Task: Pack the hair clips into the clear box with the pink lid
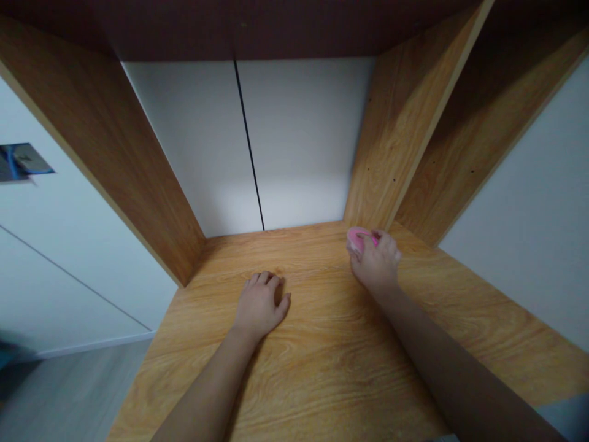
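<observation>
Left hand [260, 305]: grip open, lying palm down on the wood-grain tabletop [317, 374], holding nothing.
Right hand [376, 263]: grip closed on a pink pad [357, 239], seemingly pressed against the wood; its kind is hard to tell.

The right hand's fingers [384, 244] cover much of the pink object [358, 238], so its full shape cannot be seen and what it is cannot be told. The left forearm [207, 387] and right forearm [442, 362] both run off the bottom edge. On the white panel [69, 245], a blue and dark patch [21, 161] is cut off by the left edge and too blurred to read. Lower on that edge sits a dark blur [11, 355], and a grey shape [564, 417] is cut off in the bottom right corner.
</observation>
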Action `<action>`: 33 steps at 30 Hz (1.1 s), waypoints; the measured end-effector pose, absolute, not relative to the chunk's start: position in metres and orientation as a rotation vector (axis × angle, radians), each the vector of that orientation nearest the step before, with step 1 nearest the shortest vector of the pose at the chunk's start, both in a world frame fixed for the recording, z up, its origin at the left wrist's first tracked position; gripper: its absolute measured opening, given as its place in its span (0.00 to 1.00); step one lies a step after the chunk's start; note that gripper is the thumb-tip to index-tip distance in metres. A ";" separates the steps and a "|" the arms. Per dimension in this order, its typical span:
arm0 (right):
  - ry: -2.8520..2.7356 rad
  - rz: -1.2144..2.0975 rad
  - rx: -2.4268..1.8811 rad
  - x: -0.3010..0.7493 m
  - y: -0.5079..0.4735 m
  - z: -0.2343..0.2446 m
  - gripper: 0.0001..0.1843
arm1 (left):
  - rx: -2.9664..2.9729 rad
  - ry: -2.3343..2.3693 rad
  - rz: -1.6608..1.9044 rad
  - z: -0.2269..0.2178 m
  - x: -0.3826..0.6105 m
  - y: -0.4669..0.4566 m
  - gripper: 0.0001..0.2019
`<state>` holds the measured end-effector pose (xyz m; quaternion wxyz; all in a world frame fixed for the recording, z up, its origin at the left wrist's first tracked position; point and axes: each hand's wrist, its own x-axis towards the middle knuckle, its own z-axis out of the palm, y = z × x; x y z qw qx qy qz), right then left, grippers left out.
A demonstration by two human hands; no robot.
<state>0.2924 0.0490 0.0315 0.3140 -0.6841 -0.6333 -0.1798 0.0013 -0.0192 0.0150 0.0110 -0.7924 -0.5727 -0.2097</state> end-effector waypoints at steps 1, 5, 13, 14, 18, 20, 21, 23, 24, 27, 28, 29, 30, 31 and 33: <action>-1.670 -0.476 -1.814 0.293 0.049 0.030 0.23 | -2.474 -1.787 -0.652 0.015 0.001 -0.019 0.15; -1.682 -0.447 -1.832 0.294 0.050 0.028 0.23 | -2.477 -1.786 -0.650 0.015 0.001 -0.019 0.15; -1.678 -0.398 -1.785 0.294 0.052 0.029 0.22 | -2.470 -1.780 -0.678 0.014 0.000 -0.019 0.14; -1.685 -0.385 -1.766 0.293 0.051 0.030 0.22 | -2.470 -1.779 -0.682 0.014 0.001 -0.019 0.14; -1.743 -0.307 -1.644 0.288 0.049 0.034 0.23 | -2.479 -1.785 -0.734 0.015 0.001 -0.019 0.13; -1.788 -0.254 -1.546 0.283 0.047 0.035 0.24 | -2.478 -1.793 -0.779 0.016 0.001 -0.019 0.12; -1.814 -0.222 -1.487 0.280 0.046 0.035 0.24 | -2.477 -1.797 -0.801 0.016 0.002 -0.019 0.12; -1.870 -0.152 -1.359 0.274 0.043 0.034 0.24 | -2.471 -1.797 -0.848 0.016 0.002 -0.019 0.13; -1.903 -0.112 -1.290 0.270 0.040 0.034 0.24 | -2.469 -1.793 -0.875 0.016 0.002 -0.019 0.13; -2.042 0.015 -1.079 0.259 0.031 0.034 0.25 | -2.457 -1.770 -0.986 0.017 0.002 -0.018 0.19; -2.091 0.052 -1.019 0.256 0.027 0.034 0.25 | -2.450 -1.765 -1.029 0.017 0.001 -0.018 0.23; -2.136 0.082 -0.970 0.253 0.024 0.034 0.26 | -2.444 -1.761 -1.068 0.017 0.001 -0.018 0.26; -2.174 0.106 -0.930 0.250 0.021 0.034 0.27 | -2.440 -1.757 -1.104 0.016 0.001 -0.018 0.30; -2.207 0.125 -0.896 0.247 0.018 0.034 0.28 | -2.442 -1.751 -1.132 0.016 0.001 -0.018 0.34; -2.267 0.155 -0.827 0.242 0.013 0.033 0.31 | -2.459 -1.725 -1.174 0.015 0.002 -0.018 0.41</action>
